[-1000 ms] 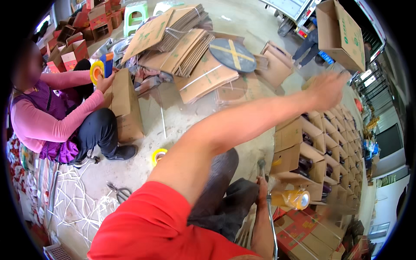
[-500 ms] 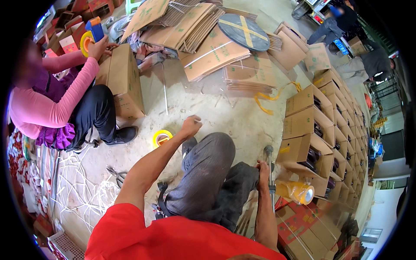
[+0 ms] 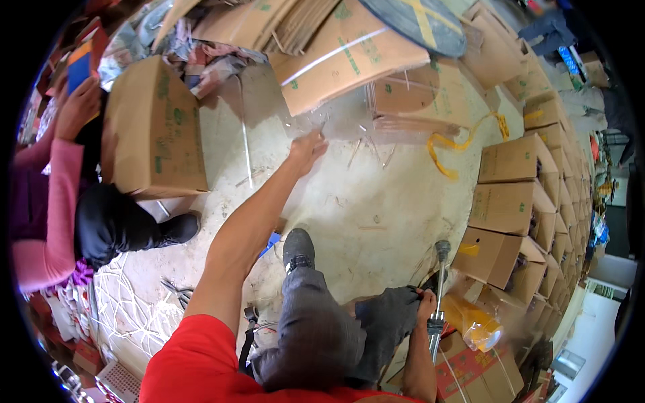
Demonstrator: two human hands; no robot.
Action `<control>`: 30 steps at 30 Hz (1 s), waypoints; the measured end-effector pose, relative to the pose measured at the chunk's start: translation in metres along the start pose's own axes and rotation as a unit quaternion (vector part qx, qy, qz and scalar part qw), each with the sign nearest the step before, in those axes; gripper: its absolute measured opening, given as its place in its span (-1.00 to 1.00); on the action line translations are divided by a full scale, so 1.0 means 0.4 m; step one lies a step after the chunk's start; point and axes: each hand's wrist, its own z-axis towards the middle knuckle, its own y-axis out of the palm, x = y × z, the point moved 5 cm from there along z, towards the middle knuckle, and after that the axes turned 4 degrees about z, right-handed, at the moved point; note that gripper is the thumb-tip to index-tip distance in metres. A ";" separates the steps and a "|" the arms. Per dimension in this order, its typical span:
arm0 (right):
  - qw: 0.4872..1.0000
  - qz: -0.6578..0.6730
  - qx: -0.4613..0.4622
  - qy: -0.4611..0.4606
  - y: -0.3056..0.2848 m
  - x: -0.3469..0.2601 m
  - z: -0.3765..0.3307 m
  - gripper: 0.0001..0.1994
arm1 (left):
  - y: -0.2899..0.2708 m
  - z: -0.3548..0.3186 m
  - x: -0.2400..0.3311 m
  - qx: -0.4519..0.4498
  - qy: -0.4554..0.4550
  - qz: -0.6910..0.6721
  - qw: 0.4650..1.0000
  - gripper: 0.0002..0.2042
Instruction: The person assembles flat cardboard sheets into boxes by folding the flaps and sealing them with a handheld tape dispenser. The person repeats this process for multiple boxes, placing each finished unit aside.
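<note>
My left hand reaches forward over the concrete floor, fingers loosely stretched and nothing visible in them. Ahead of it lie flattened cardboard boxes, tied with a white strap; I see no contact. Beside my left forearm, a blue object is partly hidden. My right hand is curled at the end of a dark grey trouser leg, close to a metal pole. What its fingers grip is not clear. My shoe rests on the floor between my arms.
A co-worker at left holds a blue and orange tape dispenser beside an upright carton. Rows of open cartons line the right. Yellow tape rolls stand near the pole. White strapping and pliers-like tool lie at left.
My left hand has moved forward, toward the flattened boxes. My view has shifted, and my right hand stays by the trouser leg. The yellow tape roll on the floor is no longer visible.
</note>
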 end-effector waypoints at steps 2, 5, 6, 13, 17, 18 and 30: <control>0.999 0.032 -0.003 0.014 0.007 -0.014 -0.017 -0.82 | 0.110 0.065 0.083 0.020 -0.059 -0.169 0.984 -0.21; 0.998 -0.045 -0.019 0.042 0.012 -0.028 -0.006 -0.78 | 0.167 0.197 0.143 0.102 -0.058 -0.439 0.891 -0.14; 0.996 -0.061 -0.022 0.055 0.021 -0.037 -0.008 -0.77 | 0.172 0.224 0.151 0.126 -0.040 -0.484 0.865 -0.14; 0.995 -0.087 0.005 0.041 0.038 -0.036 0.003 -0.73 | 0.195 0.306 0.189 0.131 -0.049 -0.567 0.812 -0.17; 0.997 -0.066 -0.014 0.037 0.051 -0.043 0.007 -0.74 | 0.174 0.314 0.193 0.110 -0.038 -0.573 0.811 -0.19; 0.997 -0.063 -0.015 0.043 0.051 -0.035 -0.003 -0.75 | 0.183 0.306 0.187 0.114 -0.049 -0.571 0.811 -0.19; 0.996 -0.061 -0.034 0.057 0.037 -0.014 0.024 -0.75 | 0.180 0.281 0.227 0.108 0.034 -0.588 0.801 -0.36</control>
